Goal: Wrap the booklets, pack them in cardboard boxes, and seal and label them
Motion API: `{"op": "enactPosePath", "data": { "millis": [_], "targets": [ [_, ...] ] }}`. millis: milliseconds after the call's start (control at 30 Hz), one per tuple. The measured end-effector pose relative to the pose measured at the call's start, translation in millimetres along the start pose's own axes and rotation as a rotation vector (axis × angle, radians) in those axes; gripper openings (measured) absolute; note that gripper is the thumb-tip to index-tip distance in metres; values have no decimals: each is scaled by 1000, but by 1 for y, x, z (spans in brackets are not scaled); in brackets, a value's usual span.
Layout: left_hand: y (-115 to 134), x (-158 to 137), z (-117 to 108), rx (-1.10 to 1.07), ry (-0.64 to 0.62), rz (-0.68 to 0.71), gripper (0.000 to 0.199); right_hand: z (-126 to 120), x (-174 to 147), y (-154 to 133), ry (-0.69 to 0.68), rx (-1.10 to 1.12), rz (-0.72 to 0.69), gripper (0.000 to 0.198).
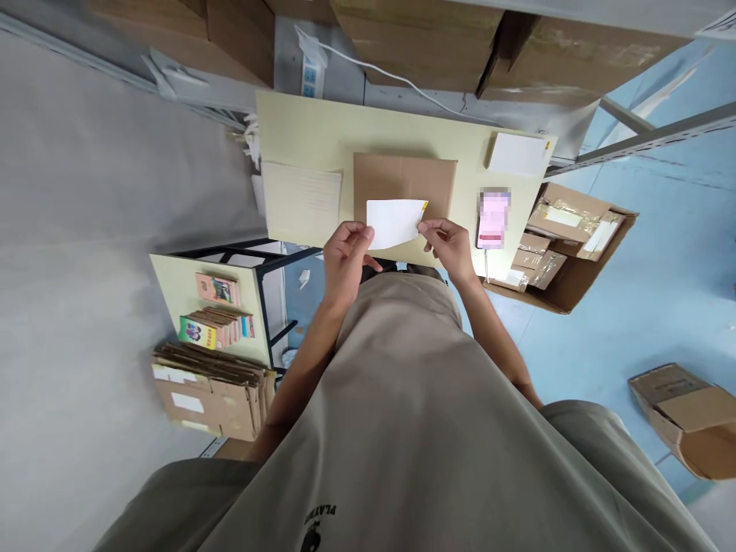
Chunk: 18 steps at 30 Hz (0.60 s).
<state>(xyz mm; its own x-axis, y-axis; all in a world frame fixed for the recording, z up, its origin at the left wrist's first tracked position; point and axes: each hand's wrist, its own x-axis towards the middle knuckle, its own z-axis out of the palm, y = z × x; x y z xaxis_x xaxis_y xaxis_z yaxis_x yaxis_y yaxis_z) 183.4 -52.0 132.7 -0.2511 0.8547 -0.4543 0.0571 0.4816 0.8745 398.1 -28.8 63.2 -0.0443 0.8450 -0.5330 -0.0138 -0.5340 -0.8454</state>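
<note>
A white label sheet [394, 224] with a small yellow mark at its far right corner is held up between my two hands. My left hand [346, 257] pinches its left edge between thumb and fingers. At the right edge, the thumb and forefinger of my right hand [451, 245] grip the sheet near its corner. Just beyond and partly behind it, a flat brown cardboard box [405, 176] lies on the pale table [304, 126]. To the right is a phone [493, 218] with a lit, blurred screen and a cable at its near end.
A stack of white sheets [517, 154] lies at the table's back right; flat whitish sheets [302, 201] lie at its left. An open carton [592, 264] of packages stands right of the table. Books [221, 328] and flattened cartons [212, 395] are at left. A power strip [312, 77] sits behind.
</note>
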Motion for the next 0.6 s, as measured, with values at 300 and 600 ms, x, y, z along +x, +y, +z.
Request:
{"op": "enactPosePath", "data": {
  "millis": [300,600],
  "targets": [
    [5,-2,5,20,-43,2,53,-3,2,9,42,-1,3,58],
    [-6,5,-5,-22,-39,-16,53,7,-5,10,48,-13,-18,64]
  ]
}}
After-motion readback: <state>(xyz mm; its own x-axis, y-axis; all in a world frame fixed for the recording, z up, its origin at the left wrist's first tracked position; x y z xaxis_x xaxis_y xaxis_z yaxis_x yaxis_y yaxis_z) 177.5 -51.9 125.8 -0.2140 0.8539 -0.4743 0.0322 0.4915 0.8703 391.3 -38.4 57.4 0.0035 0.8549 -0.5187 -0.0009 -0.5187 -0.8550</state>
